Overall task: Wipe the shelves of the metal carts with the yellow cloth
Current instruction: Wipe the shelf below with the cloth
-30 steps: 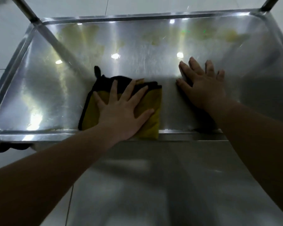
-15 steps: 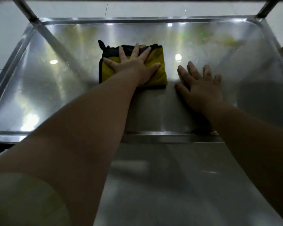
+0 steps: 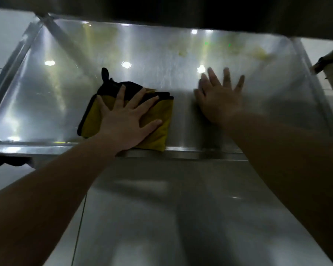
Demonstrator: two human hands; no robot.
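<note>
Folded yellow cloth (image 3: 162,116) with black border lies flat on a shiny stainless-steel cart shelf (image 3: 46,96), against the shelf's near rim, left of its middle. The left hand (image 3: 126,120) presses it with straight, spread fingers; the right hand (image 3: 221,100) rests flat, empty, mid-shelf. The cloth looks soft, light, limp; a flat palm over its centre should steer it.

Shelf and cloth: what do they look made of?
The shelf looks like brushed stainless steel: silvery, glossy, reflecting lights, with fine scratch lines. The yellow cloth looks like soft matte fabric, perhaps microfibre, with black edging; it lies folded under the left hand.
</note>
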